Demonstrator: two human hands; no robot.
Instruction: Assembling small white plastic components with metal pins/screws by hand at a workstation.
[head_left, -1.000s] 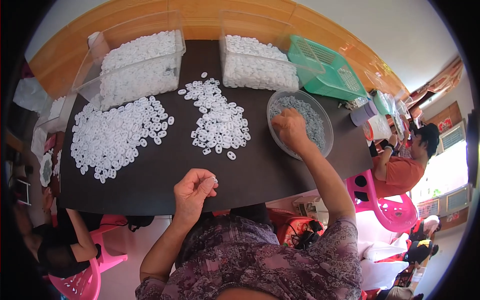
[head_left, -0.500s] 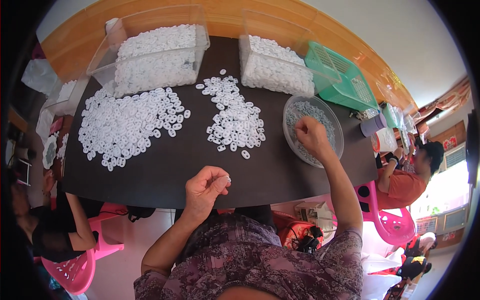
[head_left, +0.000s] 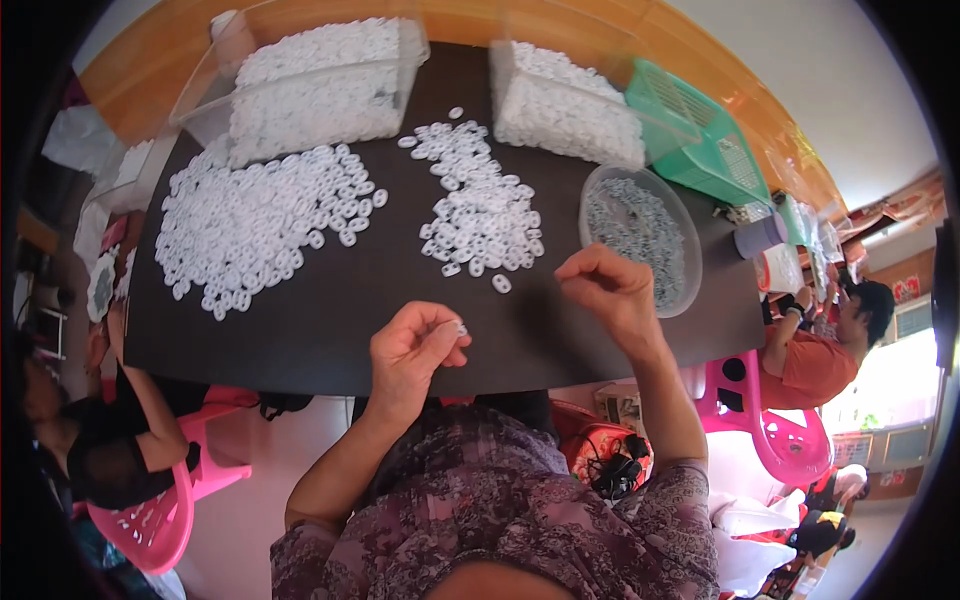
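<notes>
My left hand (head_left: 408,355) is closed near the table's front edge, pinching a small white plastic piece (head_left: 460,328) between thumb and forefinger. My right hand (head_left: 618,295) hovers in front of the round clear bowl (head_left: 690,292), thumb and fingertips pressed together; whatever is in them is too small to make out. The bowl holds many small grey pieces (head_left: 640,228). Beyond my hands lies a heap of white oval pieces with two holes (head_left: 490,222), with one such piece (head_left: 501,284) apart at its near end. A wider heap of the same pieces (head_left: 250,225) spreads over the left.
Two clear plastic bins (head_left: 400,110) (head_left: 515,125) full of white pieces stand at the back of the dark table (head_left: 330,350). A green basket (head_left: 700,170) and a purple-lidded container (head_left: 757,236) are at the right. People sit at both sides on pink chairs (head_left: 150,525).
My right hand has come out of the bowl and moved nearer to my left hand. The left hand still pinches the white piece. The view has shifted slightly.
</notes>
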